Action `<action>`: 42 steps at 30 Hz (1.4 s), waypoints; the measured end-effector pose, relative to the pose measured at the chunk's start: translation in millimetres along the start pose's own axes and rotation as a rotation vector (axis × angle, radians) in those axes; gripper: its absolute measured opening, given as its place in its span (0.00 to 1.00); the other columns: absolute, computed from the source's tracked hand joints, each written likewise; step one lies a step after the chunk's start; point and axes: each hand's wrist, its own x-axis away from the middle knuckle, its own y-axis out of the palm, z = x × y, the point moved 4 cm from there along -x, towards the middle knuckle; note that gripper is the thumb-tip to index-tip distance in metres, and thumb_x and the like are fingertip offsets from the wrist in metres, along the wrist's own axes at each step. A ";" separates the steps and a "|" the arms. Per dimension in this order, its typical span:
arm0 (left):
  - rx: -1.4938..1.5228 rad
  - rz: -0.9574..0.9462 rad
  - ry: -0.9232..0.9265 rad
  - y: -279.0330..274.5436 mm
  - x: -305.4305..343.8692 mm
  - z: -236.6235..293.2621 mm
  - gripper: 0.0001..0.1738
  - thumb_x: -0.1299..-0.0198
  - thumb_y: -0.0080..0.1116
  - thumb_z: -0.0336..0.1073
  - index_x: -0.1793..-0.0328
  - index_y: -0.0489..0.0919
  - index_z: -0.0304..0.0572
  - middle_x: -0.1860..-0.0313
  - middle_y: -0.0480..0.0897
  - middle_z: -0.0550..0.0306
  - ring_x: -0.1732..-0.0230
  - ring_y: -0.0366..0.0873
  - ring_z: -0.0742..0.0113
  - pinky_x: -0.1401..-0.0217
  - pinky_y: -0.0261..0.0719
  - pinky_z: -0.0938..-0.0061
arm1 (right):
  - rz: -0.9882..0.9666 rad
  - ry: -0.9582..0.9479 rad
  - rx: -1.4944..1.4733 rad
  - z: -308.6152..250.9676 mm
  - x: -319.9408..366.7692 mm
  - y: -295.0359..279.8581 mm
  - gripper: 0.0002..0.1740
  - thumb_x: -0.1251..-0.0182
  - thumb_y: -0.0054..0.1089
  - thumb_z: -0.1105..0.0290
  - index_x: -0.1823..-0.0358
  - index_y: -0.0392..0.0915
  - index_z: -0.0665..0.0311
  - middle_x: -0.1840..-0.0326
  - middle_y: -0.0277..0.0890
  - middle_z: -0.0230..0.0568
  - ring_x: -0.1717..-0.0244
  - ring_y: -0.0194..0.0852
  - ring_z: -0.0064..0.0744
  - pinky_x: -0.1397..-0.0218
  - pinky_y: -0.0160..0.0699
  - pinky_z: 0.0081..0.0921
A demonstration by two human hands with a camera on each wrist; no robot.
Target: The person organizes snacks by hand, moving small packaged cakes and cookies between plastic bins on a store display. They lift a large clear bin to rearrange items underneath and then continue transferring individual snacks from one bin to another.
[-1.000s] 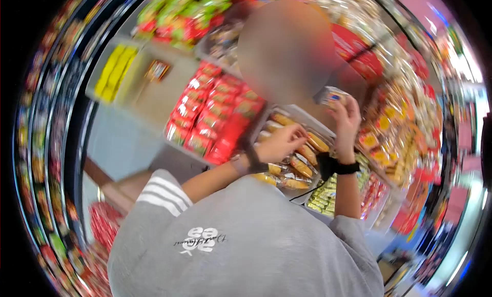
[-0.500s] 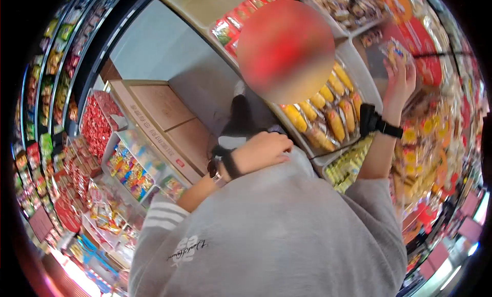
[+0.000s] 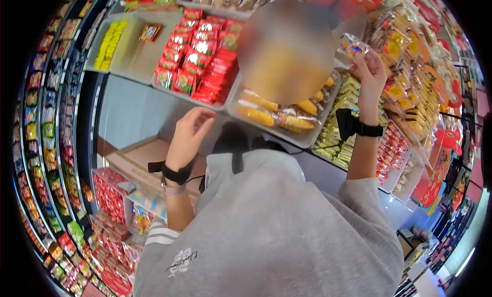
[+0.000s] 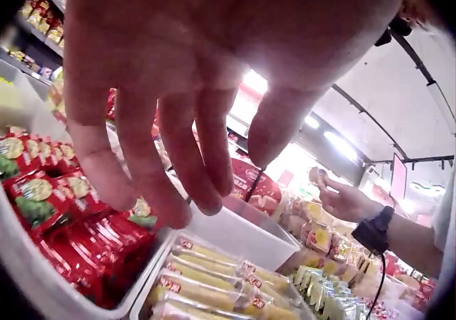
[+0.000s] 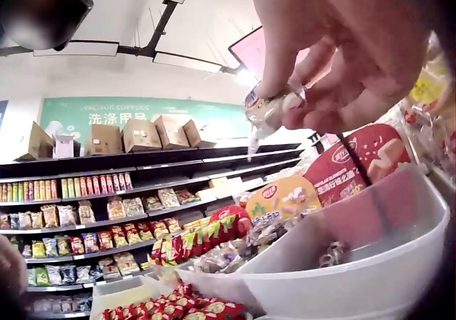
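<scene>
My right hand (image 3: 370, 74) pinches a small clear-wrapped snack (image 3: 353, 47) above the bins at the upper right in the head view. The right wrist view shows the wrapped snack (image 5: 274, 110) between thumb and fingers, over a nearly bare bin (image 5: 335, 281). My left hand (image 3: 190, 133) hangs in the air with relaxed, slightly bent fingers, holding nothing, in front of the bin of red packets (image 3: 197, 61). Below the left hand (image 4: 192, 85) in the left wrist view lie long yellow wrapped snacks (image 4: 221, 281) and red packets (image 4: 78, 220).
Green-yellow packets (image 3: 341, 123) fill a bin right of the yellow snacks. Bagged goods (image 3: 410, 92) are piled further right. Tall shelves (image 3: 51, 117) stand at the left, and a cardboard box (image 3: 138, 161) is below the bins. A blurred disc covers part of the head view.
The view swung left and back. My left hand, over the yellow snacks and then near my body, is now raised before the red packets. My right hand still pinches the wrapped snack.
</scene>
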 end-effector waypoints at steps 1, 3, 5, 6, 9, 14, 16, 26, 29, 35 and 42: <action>0.011 0.008 0.035 -7.3 -15.7 10.1 0.10 0.38 0.54 0.30 0.53 0.78 0.36 0.61 0.81 0.58 0.64 0.75 0.73 0.59 0.72 0.79 | -0.002 0.029 -0.025 -3.0 -2.1 -0.9 0.19 0.38 0.64 0.73 0.48 0.72 0.72 0.59 0.79 0.40 0.64 0.79 0.26 0.63 0.78 0.21; 0.004 -0.023 0.110 -17.2 -48.1 32.2 0.10 0.38 0.54 0.29 0.52 0.78 0.35 0.61 0.81 0.58 0.64 0.74 0.74 0.59 0.71 0.79 | 0.031 -0.003 -0.042 -11.7 -6.5 -1.1 0.18 0.38 0.63 0.74 0.49 0.72 0.73 0.59 0.80 0.41 0.64 0.81 0.29 0.62 0.80 0.22; 0.033 -0.092 0.217 -23.8 -83.6 54.2 0.10 0.38 0.54 0.29 0.52 0.78 0.35 0.60 0.81 0.58 0.63 0.75 0.73 0.59 0.72 0.79 | 0.093 -0.024 0.031 -27.0 -14.6 3.3 0.17 0.38 0.63 0.75 0.50 0.73 0.72 0.60 0.80 0.38 0.63 0.80 0.26 0.61 0.80 0.21; -0.009 -0.092 0.295 -25.8 -101.3 63.0 0.11 0.39 0.54 0.29 0.51 0.78 0.35 0.60 0.81 0.57 0.63 0.75 0.72 0.58 0.72 0.79 | 0.081 -0.052 -0.007 -30.0 -22.0 5.7 0.16 0.40 0.64 0.77 0.51 0.75 0.71 0.62 0.80 0.35 0.63 0.79 0.22 0.61 0.79 0.19; -0.022 -0.056 0.505 -30.5 -157.1 92.9 0.10 0.38 0.54 0.31 0.53 0.77 0.34 0.63 0.81 0.57 0.64 0.75 0.73 0.60 0.73 0.79 | 0.060 -0.135 0.045 -56.4 -53.4 23.2 0.17 0.42 0.66 0.77 0.51 0.75 0.71 0.63 0.80 0.33 0.63 0.78 0.19 0.61 0.78 0.16; -0.014 -0.251 0.400 -7.5 -243.2 113.2 0.12 0.35 0.53 0.37 0.59 0.75 0.32 0.72 0.80 0.51 0.71 0.77 0.67 0.65 0.73 0.73 | 0.057 -0.251 0.021 -75.2 -138.6 81.0 0.16 0.46 0.69 0.76 0.56 0.78 0.70 0.62 0.82 0.36 0.60 0.80 0.21 0.56 0.78 0.18; -0.036 -0.302 0.412 21.4 -268.7 111.3 0.14 0.35 0.52 0.40 0.58 0.76 0.33 0.68 0.81 0.44 0.66 0.80 0.55 0.62 0.75 0.67 | 0.004 -0.209 0.158 -41.0 -171.6 103.2 0.14 0.47 0.70 0.74 0.59 0.79 0.69 0.63 0.82 0.36 0.61 0.80 0.21 0.56 0.78 0.20; -0.138 -0.373 0.290 131.8 -326.7 63.8 0.12 0.38 0.50 0.41 0.63 0.75 0.38 0.64 0.80 0.46 0.59 0.77 0.46 0.56 0.76 0.56 | -0.305 0.158 0.729 227.5 -212.7 127.8 0.24 0.64 0.79 0.55 0.69 0.83 0.65 0.71 0.82 0.40 0.68 0.82 0.34 0.59 0.78 0.28; -0.173 -0.310 0.298 139.2 -336.2 55.9 0.13 0.38 0.51 0.42 0.62 0.74 0.38 0.64 0.80 0.47 0.59 0.77 0.47 0.57 0.76 0.57 | -0.255 0.274 0.806 222.8 -204.5 131.8 0.24 0.64 0.79 0.54 0.72 0.83 0.65 0.71 0.82 0.41 0.67 0.82 0.35 0.59 0.78 0.29; -0.200 -0.190 0.342 138.0 -335.5 46.9 0.13 0.39 0.54 0.42 0.62 0.74 0.39 0.65 0.78 0.49 0.59 0.76 0.50 0.58 0.75 0.59 | -0.303 0.359 0.943 207.7 -204.7 134.2 0.27 0.60 0.77 0.51 0.67 0.82 0.66 0.65 0.82 0.46 0.62 0.82 0.38 0.57 0.78 0.29; -0.139 -0.176 0.631 61.0 -279.7 63.7 0.11 0.42 0.55 0.37 0.58 0.75 0.38 0.64 0.78 0.51 0.60 0.75 0.50 0.55 0.73 0.60 | -0.139 0.185 0.633 121.3 -201.8 131.3 0.21 0.44 0.66 0.62 0.53 0.77 0.68 0.51 0.78 0.50 0.53 0.77 0.39 0.49 0.74 0.33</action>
